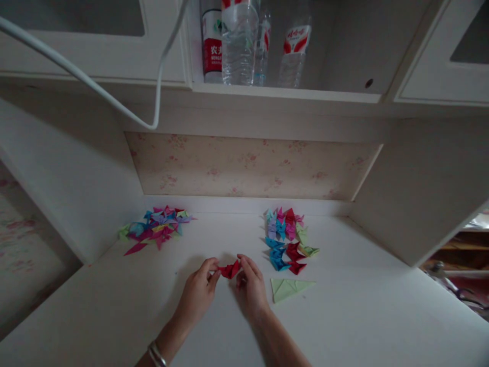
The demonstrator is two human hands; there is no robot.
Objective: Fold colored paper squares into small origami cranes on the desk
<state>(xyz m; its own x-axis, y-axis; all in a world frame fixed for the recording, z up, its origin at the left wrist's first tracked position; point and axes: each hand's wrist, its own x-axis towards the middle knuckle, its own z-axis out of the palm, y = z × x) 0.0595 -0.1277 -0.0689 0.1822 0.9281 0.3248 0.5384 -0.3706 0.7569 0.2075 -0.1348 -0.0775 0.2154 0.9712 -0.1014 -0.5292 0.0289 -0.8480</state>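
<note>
Between my two hands, just above the white desk (214, 326), is a small red folded-paper figure (229, 270). My left hand (202, 283) pinches its left tip between thumb and fingers. At its right end, my right hand (251, 285) grips the other tip with thumb and forefinger, the remaining fingers curled. Right of my right hand lies a flat, creased piece of light green paper (291, 289). Beyond it, blue, red, pink and green folded-paper figures (280, 254) stand grouped in rows. A loose heap of multicoloured folded-paper figures (162, 224) lies at the back left.
Plastic bottles (239, 48) and a red-and-white can (212, 48) stand on the open shelf above the desk. A white cable (114, 102) hangs down at the upper left. Side panels (420, 178) bound the desk, and patterned wallpaper (244, 165) covers the back.
</note>
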